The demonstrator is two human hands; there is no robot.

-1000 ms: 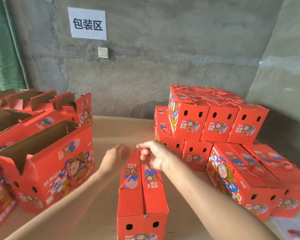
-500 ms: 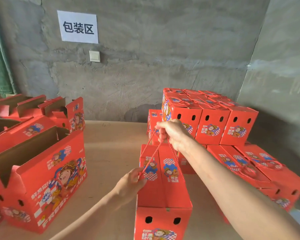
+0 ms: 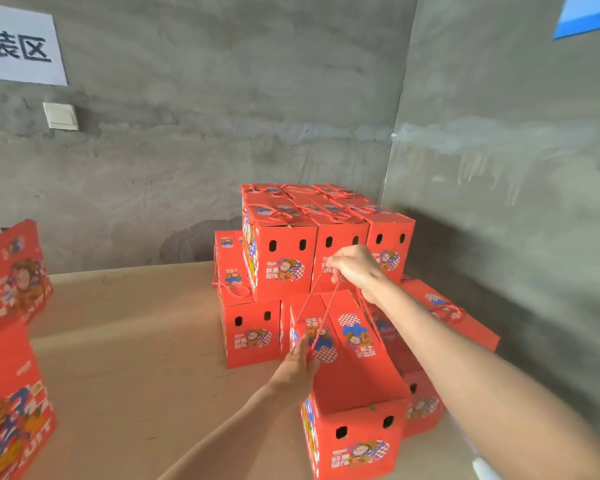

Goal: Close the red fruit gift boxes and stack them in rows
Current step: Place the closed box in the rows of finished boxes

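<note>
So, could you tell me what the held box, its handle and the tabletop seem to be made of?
The held box looks like printed cardboard, with creased folds and punched holes. Its handle seems to be a twisted red cord with a spiral stripe. The tabletop looks like matte brown board, possibly cardboard or fibreboard.

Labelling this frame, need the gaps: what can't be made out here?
Head view only.
Wall sign: left edge cuts off its first character.
Blue object, top right: cropped by the edge, unidentifiable.
Stack: rear boxes hidden behind front ones, count unknown.
Carried box: closed flaps hide its contents.
Left hand: motion blur, contact with the box unclear.
</note>
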